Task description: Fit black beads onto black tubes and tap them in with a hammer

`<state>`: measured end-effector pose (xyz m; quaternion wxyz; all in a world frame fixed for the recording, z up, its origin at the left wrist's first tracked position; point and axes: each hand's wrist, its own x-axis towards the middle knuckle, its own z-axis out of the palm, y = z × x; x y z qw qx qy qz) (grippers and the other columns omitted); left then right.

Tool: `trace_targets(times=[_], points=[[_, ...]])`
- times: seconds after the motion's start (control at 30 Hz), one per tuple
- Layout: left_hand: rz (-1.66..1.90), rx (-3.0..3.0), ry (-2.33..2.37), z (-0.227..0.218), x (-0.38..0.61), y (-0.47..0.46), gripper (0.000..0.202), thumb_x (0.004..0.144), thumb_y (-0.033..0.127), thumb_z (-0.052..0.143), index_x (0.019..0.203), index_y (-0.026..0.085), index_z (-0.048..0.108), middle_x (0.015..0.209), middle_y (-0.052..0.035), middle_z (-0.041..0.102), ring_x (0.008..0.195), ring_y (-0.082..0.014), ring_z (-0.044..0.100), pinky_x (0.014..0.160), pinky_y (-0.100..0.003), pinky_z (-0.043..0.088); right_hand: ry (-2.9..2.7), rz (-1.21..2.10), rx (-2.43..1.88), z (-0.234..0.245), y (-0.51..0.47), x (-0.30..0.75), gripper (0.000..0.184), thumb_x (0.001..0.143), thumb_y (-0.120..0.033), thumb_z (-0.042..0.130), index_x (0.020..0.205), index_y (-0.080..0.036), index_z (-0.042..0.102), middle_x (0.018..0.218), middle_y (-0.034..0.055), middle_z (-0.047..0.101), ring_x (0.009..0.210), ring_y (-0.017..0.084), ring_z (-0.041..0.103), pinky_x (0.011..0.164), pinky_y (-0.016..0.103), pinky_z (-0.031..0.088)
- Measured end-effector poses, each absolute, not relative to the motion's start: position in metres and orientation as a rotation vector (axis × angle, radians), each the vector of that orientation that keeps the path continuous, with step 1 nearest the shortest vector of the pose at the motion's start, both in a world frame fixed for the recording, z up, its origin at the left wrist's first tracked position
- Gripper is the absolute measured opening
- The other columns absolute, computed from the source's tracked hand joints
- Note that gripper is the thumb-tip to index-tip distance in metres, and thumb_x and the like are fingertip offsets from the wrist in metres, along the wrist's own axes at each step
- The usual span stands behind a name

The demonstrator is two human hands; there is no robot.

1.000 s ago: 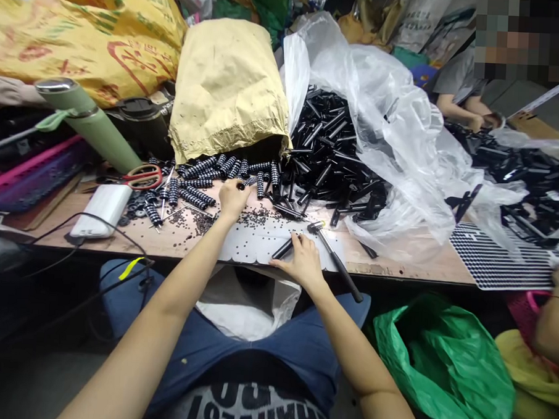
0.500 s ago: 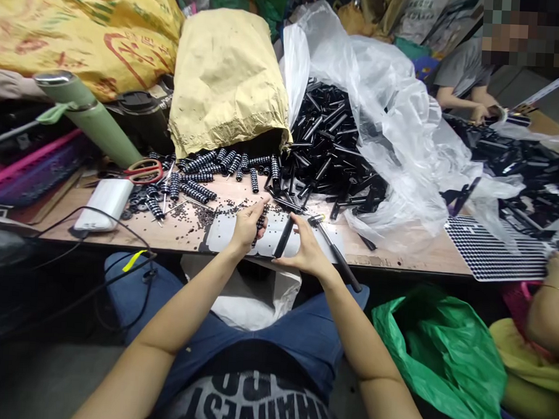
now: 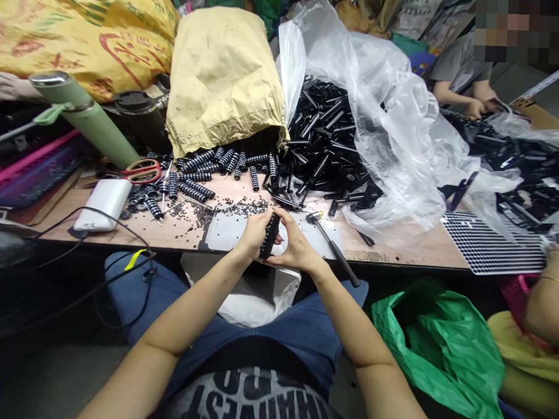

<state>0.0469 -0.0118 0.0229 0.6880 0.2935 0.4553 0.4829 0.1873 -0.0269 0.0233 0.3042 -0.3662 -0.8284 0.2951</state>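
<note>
My left hand (image 3: 254, 236) is closed around a dark studded roller, mostly covered by the fingers. Pressed against it is a long black plastic piece (image 3: 271, 234), pinched lengthwise between the thumb and fingers of my right hand (image 3: 296, 242). Both parts are held together above the table's front edge. Under the hands lies a light grey plate (image 3: 223, 228). A hammer (image 3: 332, 243) rests to the right, its dark handle jutting over the edge. Several black-and-white ribbed rollers (image 3: 197, 189) lie beyond my left hand, and a heap of black plastic pieces (image 3: 327, 131) stands behind.
Tiny black bits (image 3: 205, 215) litter the table near scissors (image 3: 142, 171) and a white power bank (image 3: 102, 205). A yellow sack (image 3: 227, 77), clear plastic bag (image 3: 398, 128) and green flask (image 3: 91, 121) stand behind. At right are a green bag (image 3: 440, 352) and other people.
My right hand has moved left, bringing the black plastic piece against the roller in my left hand. Before, the two parts were apart.
</note>
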Motion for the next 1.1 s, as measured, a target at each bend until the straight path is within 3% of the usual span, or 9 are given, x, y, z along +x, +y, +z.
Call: trace_targets(times=[0.27,0.4,0.5,0.57,0.67,0.77,0.83,0.9,1.1], points=[[0.956,0.679,1.117,0.028,0.049,-0.006,0.040,0.087,0.052,0.055,0.074,0.014,0.054,0.049,0.0006,0.054,0.035,-0.0106,0.051,0.037,-0.022,0.046,-2.096,0.795,-1.128,0.013,-0.030,0.183,0.109,0.054,-0.022,0.078,0.145,-0.018,0.018,0.145,0.0149,0.033,0.138,0.027,0.033,0.116,0.041,0.030],[0.941,0.793,1.137,0.014,0.048,-0.005,0.039,0.091,0.048,0.048,0.082,0.012,0.060,0.060,-0.0034,0.059,0.046,-0.0131,0.057,0.049,-0.028,0.053,-2.087,0.745,-1.149,0.004,-0.032,0.180,0.106,0.054,-0.023,0.078,0.143,-0.015,0.021,0.143,0.0157,0.035,0.135,0.026,0.034,0.115,0.039,0.031],[1.071,1.276,1.253,-0.005,0.050,-0.010,0.032,0.088,0.039,0.054,0.104,0.013,0.065,0.090,-0.0101,0.063,0.077,-0.0185,0.064,0.074,-0.036,0.055,-2.059,0.615,-1.294,-0.006,-0.032,0.176,0.100,0.058,-0.025,0.077,0.140,-0.009,0.024,0.141,0.0187,0.037,0.135,0.029,0.033,0.116,0.040,0.028],[1.073,1.721,1.361,-0.020,0.053,-0.015,0.040,0.083,0.027,0.060,0.121,0.014,0.060,0.106,-0.0133,0.059,0.096,-0.0227,0.059,0.087,-0.040,0.051,-2.053,0.520,-1.402,-0.015,-0.032,0.176,0.086,0.067,-0.023,0.070,0.139,-0.005,0.026,0.140,0.0203,0.038,0.135,0.028,0.033,0.117,0.038,0.025],[0.840,2.200,1.420,-0.039,0.055,-0.019,0.046,0.084,0.015,0.055,0.129,0.012,0.054,0.106,-0.0149,0.058,0.101,-0.0246,0.056,0.090,-0.040,0.048,-2.069,0.478,-1.497,-0.025,-0.036,0.191,0.074,0.074,-0.019,0.063,0.138,-0.003,0.029,0.140,0.0217,0.040,0.134,0.028,0.034,0.115,0.038,0.028],[0.616,2.483,1.379,-0.048,0.049,-0.017,0.040,0.089,0.009,0.043,0.126,0.014,0.056,0.103,-0.0144,0.061,0.095,-0.0231,0.057,0.083,-0.037,0.048,-1.976,0.292,-1.814,-0.026,-0.047,0.234,0.073,0.076,-0.031,0.069,0.135,-0.004,0.035,0.137,0.0249,0.041,0.131,0.036,0.036,0.109,0.048,0.033],[0.546,2.616,1.361,-0.050,0.042,-0.015,0.040,0.091,0.009,0.040,0.127,0.016,0.056,0.107,-0.0146,0.062,0.095,-0.0230,0.058,0.080,-0.037,0.045,-1.850,0.039,-2.210,-0.022,-0.056,0.268,0.050,0.084,-0.037,0.061,0.122,-0.007,0.048,0.127,0.0262,0.049,0.121,0.040,0.044,0.099,0.055,0.037],[0.524,2.703,1.359,-0.051,0.037,-0.014,0.040,0.092,0.010,0.039,0.129,0.018,0.054,0.111,-0.0145,0.063,0.097,-0.0233,0.058,0.080,-0.038,0.042,-1.847,-0.017,-2.406,-0.015,-0.065,0.295,0.032,0.092,-0.036,0.048,0.107,-0.009,0.055,0.110,0.0256,0.058,0.108,0.038,0.053,0.088,0.051,0.042],[0.494,2.782,1.374,-0.053,0.033,-0.012,0.041,0.094,0.012,0.037,0.131,0.018,0.051,0.114,-0.0143,0.064,0.101,-0.0249,0.056,0.083,-0.042,0.037,-1.755,0.412,-2.133,0.001,-0.092,0.284,0.040,0.099,-0.047,0.025,0.101,-0.018,0.053,0.074,0.0069,0.064,0.066,0.022,0.062,0.065,0.030,0.042]])
